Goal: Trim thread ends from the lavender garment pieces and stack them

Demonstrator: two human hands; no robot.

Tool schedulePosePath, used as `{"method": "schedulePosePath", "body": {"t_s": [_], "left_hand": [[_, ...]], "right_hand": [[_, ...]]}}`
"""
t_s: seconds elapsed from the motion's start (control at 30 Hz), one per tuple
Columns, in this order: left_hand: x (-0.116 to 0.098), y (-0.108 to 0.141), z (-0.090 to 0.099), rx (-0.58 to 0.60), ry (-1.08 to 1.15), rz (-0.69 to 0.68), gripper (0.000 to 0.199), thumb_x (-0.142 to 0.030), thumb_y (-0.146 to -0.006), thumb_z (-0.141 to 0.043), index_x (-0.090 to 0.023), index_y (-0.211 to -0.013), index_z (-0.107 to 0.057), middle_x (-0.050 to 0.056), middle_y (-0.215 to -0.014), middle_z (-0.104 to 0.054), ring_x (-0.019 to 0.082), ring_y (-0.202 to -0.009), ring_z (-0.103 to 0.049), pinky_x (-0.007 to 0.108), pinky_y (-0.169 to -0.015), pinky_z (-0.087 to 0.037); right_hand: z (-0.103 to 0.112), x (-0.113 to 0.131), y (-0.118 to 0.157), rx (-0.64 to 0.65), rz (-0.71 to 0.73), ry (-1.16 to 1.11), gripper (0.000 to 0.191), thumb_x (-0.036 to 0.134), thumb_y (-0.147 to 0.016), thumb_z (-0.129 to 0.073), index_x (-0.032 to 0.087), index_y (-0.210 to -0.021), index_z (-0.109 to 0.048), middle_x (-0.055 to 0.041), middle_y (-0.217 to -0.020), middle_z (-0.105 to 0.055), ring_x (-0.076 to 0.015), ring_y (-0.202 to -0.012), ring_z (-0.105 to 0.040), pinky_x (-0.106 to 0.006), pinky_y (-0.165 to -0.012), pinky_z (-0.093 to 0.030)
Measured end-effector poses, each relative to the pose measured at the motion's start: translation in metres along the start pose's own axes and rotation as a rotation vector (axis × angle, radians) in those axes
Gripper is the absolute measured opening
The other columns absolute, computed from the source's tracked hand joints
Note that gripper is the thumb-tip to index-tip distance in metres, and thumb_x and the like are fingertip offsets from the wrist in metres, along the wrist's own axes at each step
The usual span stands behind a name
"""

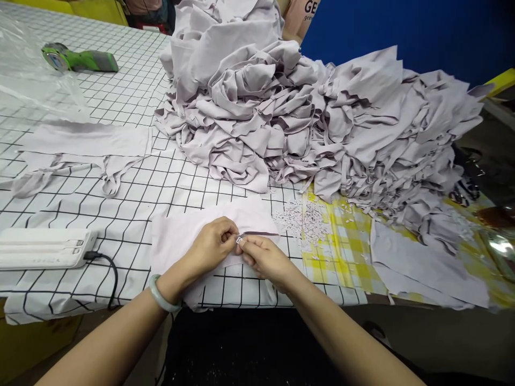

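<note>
Over a pale lilac garment piece (177,236) on the table, my two hands meet fingertip to fingertip. My left hand (213,241), with a pale green bangle (161,295) at the wrist, pinches a narrow fabric strap. In the fingertips of my right hand (267,260) is a small light strap slider (239,240), at the point where the hands touch. A darker strip of the strap (261,233) runs out to the right above my right hand. Whether the strap passes through the slider is too small to tell.
A large heap of lilac garments (249,112) fills the back and right. Tiny pale pieces (308,220) lie scattered beside it. Another garment (88,142), a white power bank (48,248) with a cable and a green-and-grey tool (80,59) are on the left. A cut piece (426,268) lies right.
</note>
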State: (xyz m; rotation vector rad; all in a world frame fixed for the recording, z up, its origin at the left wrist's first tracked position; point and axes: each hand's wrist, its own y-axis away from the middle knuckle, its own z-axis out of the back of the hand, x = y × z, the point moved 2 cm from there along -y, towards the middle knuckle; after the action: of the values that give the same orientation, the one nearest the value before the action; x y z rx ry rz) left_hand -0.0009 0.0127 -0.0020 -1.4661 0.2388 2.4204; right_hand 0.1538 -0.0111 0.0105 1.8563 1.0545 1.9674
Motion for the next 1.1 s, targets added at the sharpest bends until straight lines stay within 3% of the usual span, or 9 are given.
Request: {"method": "schedulePosePath", "body": {"t_s": [0.2, 0.53, 0.63, 0.73, 0.8, 0.9, 1.0, 1.1], "left_hand": [[-0.001, -0.001, 0.002, 0.036, 0.031, 0.011, 0.015, -0.012, -0.083, -0.05, -0.018, -0.082, -0.064, 0.004, -0.087, -0.066, 0.017, -0.08, -0.06, 0.033, -0.074, -0.049], [-0.001, -0.001, 0.006, 0.092, -0.052, -0.039, 0.016, -0.012, -0.084, -0.048, -0.018, -0.082, -0.062, 0.005, -0.086, -0.067, 0.016, -0.076, -0.06, 0.031, -0.069, -0.05], [-0.008, -0.006, 0.009, 0.102, -0.13, -0.121, 0.019, -0.014, -0.089, -0.047, -0.018, -0.085, -0.065, 0.006, -0.089, -0.069, 0.017, -0.08, -0.063, 0.033, -0.074, -0.052], [-0.012, -0.016, 0.006, 0.094, -0.277, -0.259, 0.028, -0.021, -0.097, -0.042, -0.015, -0.107, -0.068, 0.012, -0.117, -0.069, 0.025, -0.111, -0.062, 0.046, -0.099, -0.048], [-0.008, -0.021, 0.0, 0.172, -0.393, -0.293, 0.036, -0.029, -0.1, -0.042, -0.016, -0.126, -0.062, 0.013, -0.141, -0.058, 0.03, -0.135, -0.047, 0.055, -0.114, -0.034], [0.003, -0.023, -0.01, 0.282, -0.518, -0.283, 0.047, -0.036, -0.099, -0.045, -0.022, -0.144, -0.047, 0.008, -0.158, -0.039, 0.032, -0.15, -0.024, 0.059, -0.122, -0.013], [0.011, -0.022, -0.013, 0.274, -0.551, -0.304, 0.051, -0.038, -0.099, -0.047, -0.027, -0.148, -0.041, 0.005, -0.161, -0.033, 0.031, -0.152, -0.02, 0.058, -0.123, -0.007], [0.011, -0.021, -0.013, 0.268, -0.563, -0.315, 0.052, -0.041, -0.099, -0.046, -0.026, -0.149, -0.041, 0.005, -0.161, -0.034, 0.032, -0.152, -0.021, 0.059, -0.122, -0.008]], "right_hand": [[-0.004, 0.008, -0.006, 0.037, -0.142, -0.128, 0.013, 0.028, -0.079, -0.052, 0.019, -0.07, -0.055, 0.0101, -0.047, -0.041, -0.0036, -0.036, -0.017, -0.017, -0.035, -0.013], [0.005, 0.007, -0.01, -0.081, -0.112, -0.219, 0.012, 0.026, -0.075, -0.054, 0.017, -0.069, -0.057, 0.0097, -0.047, -0.04, -0.0026, -0.035, -0.018, -0.017, -0.035, -0.013], [0.007, 0.007, -0.004, -0.074, -0.09, -0.173, 0.017, 0.033, -0.08, -0.056, 0.018, -0.072, -0.058, 0.008, -0.048, -0.045, -0.0043, -0.035, -0.025, -0.019, -0.035, -0.022], [0.012, 0.003, 0.022, -0.076, -0.018, -0.05, 0.032, 0.049, -0.085, -0.059, 0.017, -0.09, -0.063, 0.003, -0.057, -0.057, -0.0095, -0.045, -0.046, -0.024, -0.047, -0.04], [0.015, -0.007, 0.05, -0.156, 0.049, 0.064, 0.045, 0.055, -0.087, -0.059, 0.019, -0.114, -0.061, 0.001, -0.065, -0.062, -0.0148, -0.06, -0.056, -0.03, -0.062, -0.048], [0.019, -0.038, 0.097, -0.371, 0.14, 0.244, 0.054, 0.055, -0.091, -0.055, 0.026, -0.136, -0.05, -0.0017, -0.076, -0.065, -0.0225, -0.082, -0.063, -0.04, -0.083, -0.049], [0.018, -0.076, 0.123, -0.515, 0.172, 0.359, 0.048, 0.053, -0.091, -0.054, 0.03, -0.133, -0.053, -0.0062, -0.092, -0.069, -0.0288, -0.103, -0.061, -0.047, -0.093, -0.045], [0.017, -0.102, 0.124, -0.551, 0.18, 0.382, 0.038, 0.05, -0.091, -0.055, 0.029, -0.122, -0.061, -0.0074, -0.099, -0.07, -0.0308, -0.111, -0.059, -0.051, -0.1, -0.041]]}}
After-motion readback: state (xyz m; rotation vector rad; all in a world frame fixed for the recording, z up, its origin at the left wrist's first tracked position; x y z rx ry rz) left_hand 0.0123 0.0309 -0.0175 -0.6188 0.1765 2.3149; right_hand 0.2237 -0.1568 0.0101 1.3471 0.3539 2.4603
